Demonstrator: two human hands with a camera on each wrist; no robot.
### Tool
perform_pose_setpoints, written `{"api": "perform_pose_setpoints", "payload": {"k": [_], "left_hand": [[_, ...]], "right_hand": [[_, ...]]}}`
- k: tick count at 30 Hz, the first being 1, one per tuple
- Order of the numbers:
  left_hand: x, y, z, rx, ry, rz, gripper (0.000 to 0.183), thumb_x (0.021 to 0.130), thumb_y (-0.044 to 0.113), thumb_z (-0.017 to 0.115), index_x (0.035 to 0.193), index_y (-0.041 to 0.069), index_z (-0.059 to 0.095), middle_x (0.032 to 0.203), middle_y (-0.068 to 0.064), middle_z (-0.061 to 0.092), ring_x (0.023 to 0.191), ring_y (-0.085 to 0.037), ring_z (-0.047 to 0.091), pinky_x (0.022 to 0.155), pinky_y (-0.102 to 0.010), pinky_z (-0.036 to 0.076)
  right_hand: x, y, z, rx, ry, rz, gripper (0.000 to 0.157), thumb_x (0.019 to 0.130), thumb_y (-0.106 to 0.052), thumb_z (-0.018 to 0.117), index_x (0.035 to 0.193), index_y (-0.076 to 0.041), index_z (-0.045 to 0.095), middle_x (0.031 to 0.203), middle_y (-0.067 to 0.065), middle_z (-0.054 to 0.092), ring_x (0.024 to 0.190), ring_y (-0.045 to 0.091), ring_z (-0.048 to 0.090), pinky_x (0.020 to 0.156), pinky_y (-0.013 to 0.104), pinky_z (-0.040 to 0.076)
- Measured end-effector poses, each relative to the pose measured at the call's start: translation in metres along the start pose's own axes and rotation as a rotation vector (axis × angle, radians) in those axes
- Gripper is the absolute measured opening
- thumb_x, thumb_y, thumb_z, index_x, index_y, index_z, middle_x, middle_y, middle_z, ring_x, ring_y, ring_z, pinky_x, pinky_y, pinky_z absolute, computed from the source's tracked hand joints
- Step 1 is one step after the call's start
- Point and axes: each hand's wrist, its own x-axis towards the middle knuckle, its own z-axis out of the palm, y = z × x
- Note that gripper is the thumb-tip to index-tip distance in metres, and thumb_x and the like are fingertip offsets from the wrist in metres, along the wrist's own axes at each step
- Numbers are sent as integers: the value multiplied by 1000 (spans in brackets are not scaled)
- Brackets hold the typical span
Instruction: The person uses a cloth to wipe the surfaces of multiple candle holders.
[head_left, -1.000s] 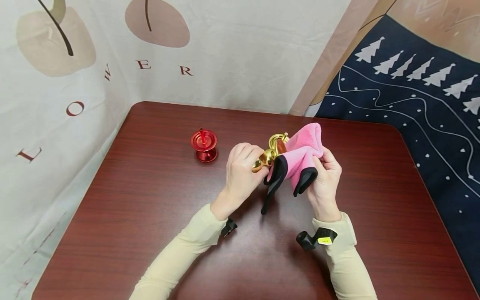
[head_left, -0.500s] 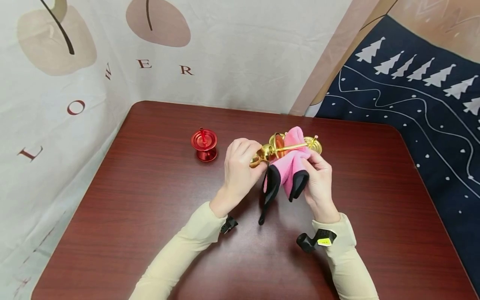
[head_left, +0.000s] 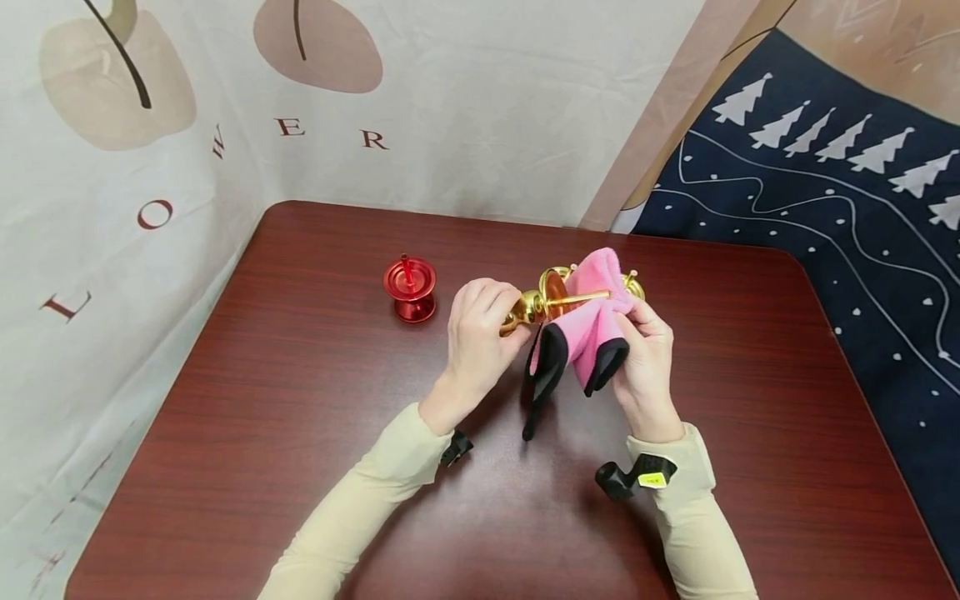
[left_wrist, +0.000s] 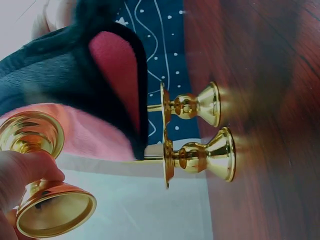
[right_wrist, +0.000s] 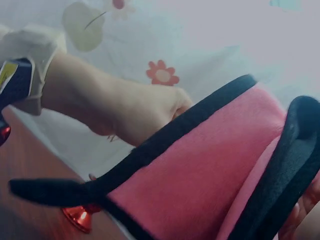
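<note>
My left hand grips a gold candlestick by its stem and holds it tilted above the table, spike pointing right. In the left wrist view, fingers and thumb close round the waist of this candlestick. My right hand pinches a pink cloth with black edging, bunched against the spike's end. Dark backing shows where the cloth folds over in the right wrist view. Part of the right hand's fingers is hidden by the cloth.
Two gold candlesticks stand upright behind the hands, one nearer and one beside it; the cloth partly hides them from above. A red candlestick stands left on the brown table. Printed curtains hang behind.
The cloth has slid left along the spike with my right hand, then slightly back right, baring the spike and a standing candlestick behind. My left hand has barely moved.
</note>
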Motion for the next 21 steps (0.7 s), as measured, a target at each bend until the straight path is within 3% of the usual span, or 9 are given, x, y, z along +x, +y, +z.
{"api": "perform_pose_setpoints", "payload": {"k": [5, 12, 17, 21], "left_hand": [[0, -3, -1, -34, 25, -82, 23, 63, 8, 76, 81, 4, 64, 82, -7, 63, 89, -25, 53, 82, -41, 41], [2, 0, -1, -73, 38, -141, 22, 65, 11, 75, 84, 4, 66, 84, -7, 64, 89, -25, 52, 82, -41, 40], [5, 5, 0, -33, 59, -107, 18, 68, 10, 75, 82, 5, 65, 84, -7, 64, 89, -24, 52, 83, -40, 40], [5, 6, 3, 19, 88, -68, 16, 70, 9, 74, 80, 4, 63, 83, -7, 62, 88, -24, 52, 83, -40, 40]], "right_hand": [[0, -4, -3, 162, -27, -37, 4, 83, 0, 66, 86, -1, 68, 83, 8, 62, 74, 12, 58, 65, 18, 49], [-6, 2, -3, -37, -87, 0, 23, 87, 6, 55, 89, -11, 72, 85, 1, 63, 81, 10, 55, 67, 17, 48], [-10, 5, 0, -66, -100, 59, 28, 88, 4, 53, 100, -13, 72, 94, 2, 64, 87, 11, 56, 74, 19, 49], [-14, 4, 3, -79, -149, 112, 29, 92, -7, 47, 115, -10, 65, 107, 3, 63, 93, 12, 59, 81, 21, 49]]}}
